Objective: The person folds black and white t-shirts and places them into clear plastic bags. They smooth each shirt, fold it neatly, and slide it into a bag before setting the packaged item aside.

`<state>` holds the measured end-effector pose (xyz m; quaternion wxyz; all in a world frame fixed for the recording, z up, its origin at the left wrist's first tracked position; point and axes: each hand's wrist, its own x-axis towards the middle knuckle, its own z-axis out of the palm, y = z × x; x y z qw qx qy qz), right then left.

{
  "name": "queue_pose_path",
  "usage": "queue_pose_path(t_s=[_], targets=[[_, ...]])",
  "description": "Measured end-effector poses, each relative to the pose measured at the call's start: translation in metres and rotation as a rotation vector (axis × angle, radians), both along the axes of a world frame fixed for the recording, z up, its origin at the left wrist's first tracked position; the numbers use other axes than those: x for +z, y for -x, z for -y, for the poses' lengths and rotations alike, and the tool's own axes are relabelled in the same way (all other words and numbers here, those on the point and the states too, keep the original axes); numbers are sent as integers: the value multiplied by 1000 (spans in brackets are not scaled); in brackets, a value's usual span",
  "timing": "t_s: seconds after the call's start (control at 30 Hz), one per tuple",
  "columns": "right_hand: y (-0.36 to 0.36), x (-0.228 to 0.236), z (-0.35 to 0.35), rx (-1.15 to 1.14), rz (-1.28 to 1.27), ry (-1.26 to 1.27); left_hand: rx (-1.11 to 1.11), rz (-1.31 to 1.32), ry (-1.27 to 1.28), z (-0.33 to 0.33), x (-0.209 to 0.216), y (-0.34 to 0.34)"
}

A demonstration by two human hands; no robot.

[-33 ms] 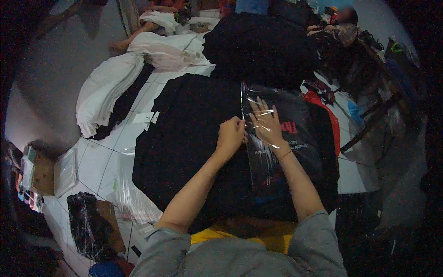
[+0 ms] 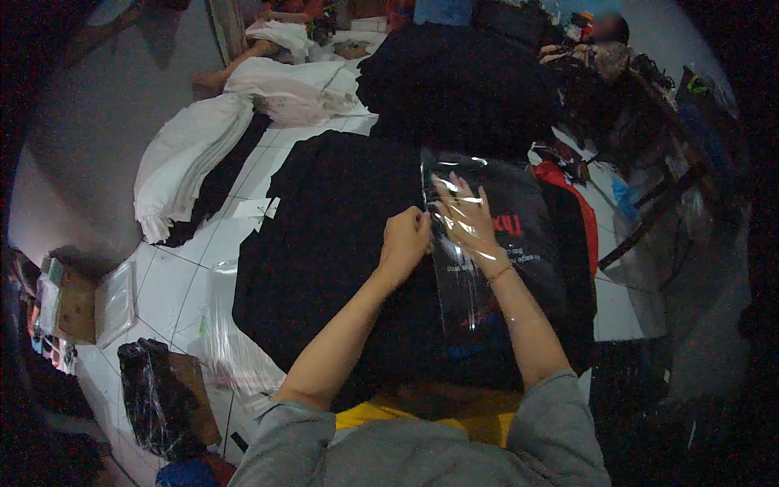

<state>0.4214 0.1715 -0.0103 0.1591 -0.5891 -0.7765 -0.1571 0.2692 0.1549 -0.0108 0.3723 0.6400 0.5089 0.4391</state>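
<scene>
A clear plastic bag (image 2: pixel 454 296) lies over black folded cloth with red and white print on it. My left hand (image 2: pixel 406 241) is closed at the bag's left edge, thumb and fingertips pinching the plastic rim. My right hand (image 2: pixel 468 221) reaches in under the clear film, since bright glare streaks cross its fingers and back. Its fingers are stretched out and slightly spread, lying flat over the printed black cloth. Beneath both hands spreads a pile of black garments (image 2: pixel 324 219).
A stack of clear plastic bags (image 2: pixel 231 325) lies left of the black pile. White folded garments (image 2: pixel 191 158) sit farther left, with a larger black heap (image 2: pixel 454 85) behind. A cardboard box (image 2: pixel 73 304) stands far left on the tiled floor. Another person (image 2: pixel 613 57) is at the back right.
My right hand has shifted very slightly to the left under the plastic, and the glare on the film has changed. My left hand stays at the bag's edge.
</scene>
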Motion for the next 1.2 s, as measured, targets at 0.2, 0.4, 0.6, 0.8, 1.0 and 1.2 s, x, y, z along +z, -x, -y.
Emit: queue_pose_path(t_s=[0.2, 0.4, 0.6, 0.8, 1.0, 1.2], targets=[[13, 7, -12, -31, -70, -45, 82, -166, -160, -5, -10, -1], [-4, 14, 70, 190, -26, 91, 73, -122, -31, -6, -1, 9], [-94, 16, 211, -287, -163, 302, -38, -263, -57, 1, -1, 3], [-87, 8, 263, -47, -113, 299, -383, 310, 322, 26, 36, -6], [-66, -20, 270, 290, -933, 400, -954, 1092, 344, 93, 131, 7], [-45, -46, 271, 487, -2657, 756, -412, 349, -275, 49, 125, 24]])
